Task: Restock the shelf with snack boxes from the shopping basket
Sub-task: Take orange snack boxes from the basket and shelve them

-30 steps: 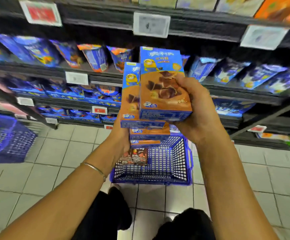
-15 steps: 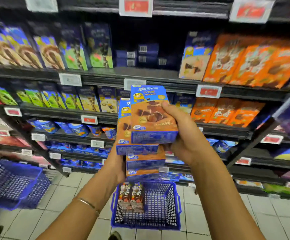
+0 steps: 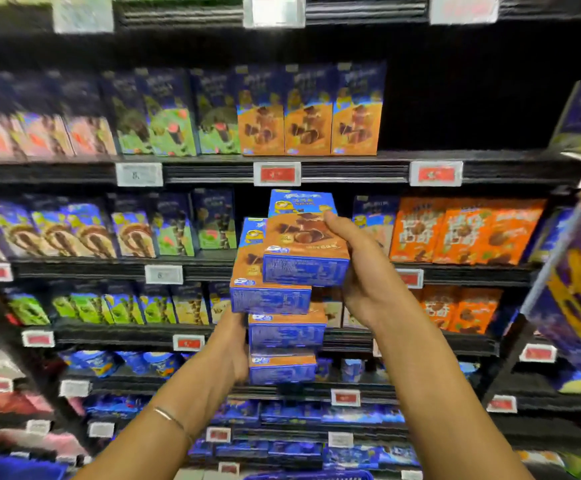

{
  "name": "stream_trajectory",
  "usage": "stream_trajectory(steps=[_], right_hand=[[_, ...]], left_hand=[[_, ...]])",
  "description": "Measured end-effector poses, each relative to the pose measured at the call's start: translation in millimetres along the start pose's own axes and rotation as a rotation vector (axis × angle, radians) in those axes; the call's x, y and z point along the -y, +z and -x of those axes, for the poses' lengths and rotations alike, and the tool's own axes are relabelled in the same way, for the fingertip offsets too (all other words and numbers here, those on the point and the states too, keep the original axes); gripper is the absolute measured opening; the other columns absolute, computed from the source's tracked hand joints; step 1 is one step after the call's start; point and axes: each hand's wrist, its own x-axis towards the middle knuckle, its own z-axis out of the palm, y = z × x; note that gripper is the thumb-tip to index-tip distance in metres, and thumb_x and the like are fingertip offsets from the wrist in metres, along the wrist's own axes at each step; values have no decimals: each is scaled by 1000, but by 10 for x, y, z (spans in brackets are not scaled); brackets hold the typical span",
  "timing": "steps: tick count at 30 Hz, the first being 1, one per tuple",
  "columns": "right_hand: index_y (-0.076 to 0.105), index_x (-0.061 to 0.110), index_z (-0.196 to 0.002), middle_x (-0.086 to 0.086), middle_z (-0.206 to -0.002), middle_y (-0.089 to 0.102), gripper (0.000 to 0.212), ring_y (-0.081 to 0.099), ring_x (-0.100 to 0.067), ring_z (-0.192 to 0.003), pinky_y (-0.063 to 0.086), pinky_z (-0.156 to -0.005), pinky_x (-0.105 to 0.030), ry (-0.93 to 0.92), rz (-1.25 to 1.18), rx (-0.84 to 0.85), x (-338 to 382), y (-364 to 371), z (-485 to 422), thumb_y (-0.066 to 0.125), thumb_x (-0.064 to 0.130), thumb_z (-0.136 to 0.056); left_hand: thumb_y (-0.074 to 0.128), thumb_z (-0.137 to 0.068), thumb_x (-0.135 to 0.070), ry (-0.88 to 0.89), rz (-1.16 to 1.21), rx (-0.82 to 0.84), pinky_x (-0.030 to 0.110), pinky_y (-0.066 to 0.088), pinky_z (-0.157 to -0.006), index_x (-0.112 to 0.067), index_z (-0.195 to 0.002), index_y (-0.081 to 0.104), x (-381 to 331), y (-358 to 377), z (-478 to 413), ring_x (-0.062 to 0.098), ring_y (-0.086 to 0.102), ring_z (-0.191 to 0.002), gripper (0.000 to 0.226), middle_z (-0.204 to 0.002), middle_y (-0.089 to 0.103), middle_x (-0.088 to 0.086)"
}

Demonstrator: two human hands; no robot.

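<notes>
Right hand (image 3: pixel 365 275) gripping top box (image 3: pixel 304 245), left hand (image 3: pixel 235 344) apparently clasping stack (image 3: pixel 284 336), matching boxes (image 3: pixel 308 114) shelved above

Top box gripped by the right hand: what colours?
The top box is orange with a blue top band and blue end panel; head view.

Four orange-and-blue snack boxes (image 3: pixel 284 336) in an uneven stack, blue end panels toward the camera, top box (image 3: pixel 304 244) tilted back, held up before the shelf (image 3: pixel 351 173), three matching boxes (image 3: pixel 310 112) upright at its front edge, blue basket rim (image 3: pixel 310 475) below
</notes>
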Motion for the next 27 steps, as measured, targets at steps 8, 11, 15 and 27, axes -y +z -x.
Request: stream_trajectory(steps=[8,11,15,27], right_hand=[[81,25,-91,-8,-102,79,30,71,-24,-96,49,-98,-45,-96,66,-56,104,132,-345,59,44,-97],[82,23,-84,-9,-98,79,31,75,-21,-88,53,-93,-42,-88,66,-53,114,145,-427,59,39,-98],[83,18,-81,-9,-95,79,36,77,-21,-83,61,-73,-33,-93,78,-12,212,158,-536,56,32,-100],[59,8,-129,-10,-116,74,31,76,-23,-96,64,-75,-38,-400,299,-100,860,510,-1329,64,11,-99]], left_hand=[[55,-99,-57,-13,39,16,53,60,-48,-13,-60,80,-361,-27,-203,39,75,-60,63,-79,78,19],[51,-103,-54,-38,39,-11,51,57,-41,-12,-56,80,-367,-62,-269,39,75,-56,69,-76,78,19],[49,-105,-49,-54,50,-42,48,55,-37,-11,-49,77,-353,-75,-295,38,73,-51,74,-68,76,18],[56,-100,-55,-57,125,-97,50,58,-44,-9,-52,77,-392,-10,-219,39,74,-55,69,-73,77,20]])
